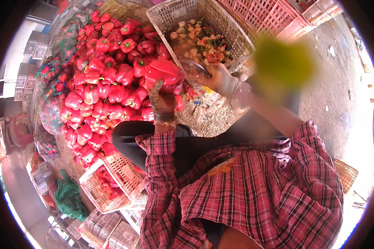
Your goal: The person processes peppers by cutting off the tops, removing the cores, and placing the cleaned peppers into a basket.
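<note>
Left hand (pixel 162 103) grip pinches a glossy red pepper (pixel 164 72): light, firm, hollow, likely slippery. Right hand (pixel 220 79) grip clasps a knife (pixel 194 66).

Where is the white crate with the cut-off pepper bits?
In the head view the white crate sits at the top centre, just beyond the right hand, with the pile of red peppers to its left and pink crates to its right.

We see a grey concrete floor (pixel 340 83) carrying a big heap of red peppers (pixel 99 83), pale plastic crates (pixel 116 178) and a green bag (pixel 68 199).
</note>
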Demonstrator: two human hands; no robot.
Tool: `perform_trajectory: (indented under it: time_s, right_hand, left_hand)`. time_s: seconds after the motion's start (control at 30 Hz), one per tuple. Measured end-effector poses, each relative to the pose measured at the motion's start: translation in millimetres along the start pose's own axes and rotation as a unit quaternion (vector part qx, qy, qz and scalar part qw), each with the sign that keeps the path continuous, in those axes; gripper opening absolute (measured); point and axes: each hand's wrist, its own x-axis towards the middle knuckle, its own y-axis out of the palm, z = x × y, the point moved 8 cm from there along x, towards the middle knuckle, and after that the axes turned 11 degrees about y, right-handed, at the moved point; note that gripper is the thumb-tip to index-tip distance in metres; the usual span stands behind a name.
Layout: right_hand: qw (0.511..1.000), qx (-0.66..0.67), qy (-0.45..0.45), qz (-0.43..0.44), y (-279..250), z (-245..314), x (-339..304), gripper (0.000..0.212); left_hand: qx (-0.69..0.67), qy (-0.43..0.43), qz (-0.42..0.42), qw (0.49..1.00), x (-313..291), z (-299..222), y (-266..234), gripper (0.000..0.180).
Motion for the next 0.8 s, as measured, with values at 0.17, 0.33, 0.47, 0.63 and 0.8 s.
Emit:
perform_trajectory:
  time_s: [0.17,0.33,0.47,0.63,0.8]
  right_hand:
    - [0.990,0.030,0.097,0.093,14,-4,20,0.070]
    - [0.989,-0.001,0.100,0.111,18,-23,22,0.070]
    - [0.995,-0.061,0.072,0.037,25,-19,26,0.065]
    - [0.996,0.071,-0.050,-0.003,27,-25,35,0.070]
    - [0.999,0.020,0.035,0.002,28,-24,33,0.069]
  left_hand:
    - [0.029,-0.051,0.094,0.994,-13,24,22,0.051]
    - [0.131,-0.062,0.084,0.986,-22,24,38,0.043]
    - [0.117,-0.027,0.049,0.992,-23,28,19,0.036]
    - [0.086,-0.043,0.038,0.995,-24,36,14,0.035]
    - [0.073,-0.058,0.018,0.996,-25,43,-7,0.033]
